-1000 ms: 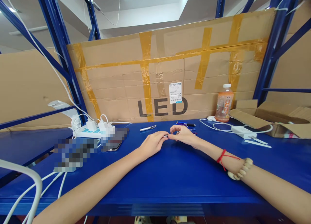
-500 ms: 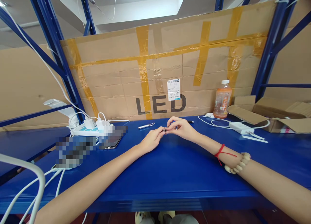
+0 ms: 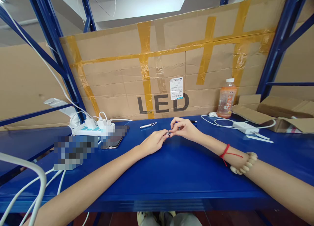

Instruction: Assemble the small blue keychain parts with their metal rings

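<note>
My left hand [image 3: 154, 142] is closed in a pinch around a small shiny dark metal piece [image 3: 168, 133], which pokes out at the fingertips. Touching or nearly touching it are the fingertips of my right hand [image 3: 185, 129], also closed, with the index finger bent. Another small dark shiny bit [image 3: 179, 128] shows between the right fingers; its kind is too small to tell. Behind the left hand lies a silver pen-like tube [image 3: 147, 126] with a looped end. The end of a black stick-shaped thing [image 3: 194, 122] sticks out behind the right hand.
The blue tabletop [image 3: 166, 173] meets a cardboard sheet [image 3: 117, 78] at the back. At left are a white power strip [image 3: 85, 130], a phone [image 3: 114, 142] and cables. At right stand a drink bottle [image 3: 225, 100], a white adapter [image 3: 245, 128] and an open box [image 3: 284, 121].
Both hands have shifted slightly right in view, and the small metal piece at the left fingertips shows more plainly. The camera view has also moved a little.
</note>
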`<state>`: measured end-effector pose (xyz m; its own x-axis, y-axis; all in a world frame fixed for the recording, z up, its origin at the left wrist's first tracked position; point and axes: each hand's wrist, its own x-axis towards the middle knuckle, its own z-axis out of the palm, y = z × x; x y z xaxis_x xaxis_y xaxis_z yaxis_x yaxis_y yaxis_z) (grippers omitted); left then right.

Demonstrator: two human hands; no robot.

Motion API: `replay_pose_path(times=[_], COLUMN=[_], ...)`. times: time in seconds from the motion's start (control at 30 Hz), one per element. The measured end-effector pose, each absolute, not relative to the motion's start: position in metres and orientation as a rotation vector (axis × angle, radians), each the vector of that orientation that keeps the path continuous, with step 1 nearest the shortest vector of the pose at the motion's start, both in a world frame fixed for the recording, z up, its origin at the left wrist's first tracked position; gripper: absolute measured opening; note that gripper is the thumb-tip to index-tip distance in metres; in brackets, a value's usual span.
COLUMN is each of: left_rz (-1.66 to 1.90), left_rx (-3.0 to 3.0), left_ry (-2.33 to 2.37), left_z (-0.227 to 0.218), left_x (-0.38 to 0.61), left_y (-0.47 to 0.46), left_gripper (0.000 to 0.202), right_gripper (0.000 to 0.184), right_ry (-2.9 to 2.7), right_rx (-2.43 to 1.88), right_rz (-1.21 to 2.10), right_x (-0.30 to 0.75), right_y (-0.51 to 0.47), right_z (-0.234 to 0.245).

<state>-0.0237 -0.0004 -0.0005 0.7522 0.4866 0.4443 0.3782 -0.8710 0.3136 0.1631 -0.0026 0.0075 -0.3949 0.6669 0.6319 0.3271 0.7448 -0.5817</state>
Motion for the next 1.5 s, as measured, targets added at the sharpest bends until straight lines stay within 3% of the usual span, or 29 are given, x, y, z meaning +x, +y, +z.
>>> replay_pose_path(times=[0.3,0.53,0.77,1.3,1.5], left_rz=[0.849,1.023,1.024,0.956,0.965], left_rx=[2.868,2.905,2.905,2.794,2.752], left_ry=[0.812,0.872,1.057,1.080,1.161], left_z=[-0.003,-0.005,-0.003,-0.002,-0.002], left_x=[-0.025,-0.024,-0.021,-0.021,-0.022], left_y=[-0.002,-0.001,0.000,0.003,0.004], left_gripper=[0.021,0.020,0.018,0.022,0.027], right_gripper=[0.036,0.042,0.042,0.045,0.043], right_ry=[-1.941,-1.708,-1.493,-1.582,-1.603], right_rx=[-0.812,-1.157,-1.268,-1.245,-1.249], right_rz=[0.417,0.838,1.004,0.986,0.730], right_x=[0.155,0.144,0.138,0.147,0.162], right_y=[-0.007,-0.015,-0.018,-0.007,0.001], right_z=[0.002,0.005,0.008,0.003,0.012])
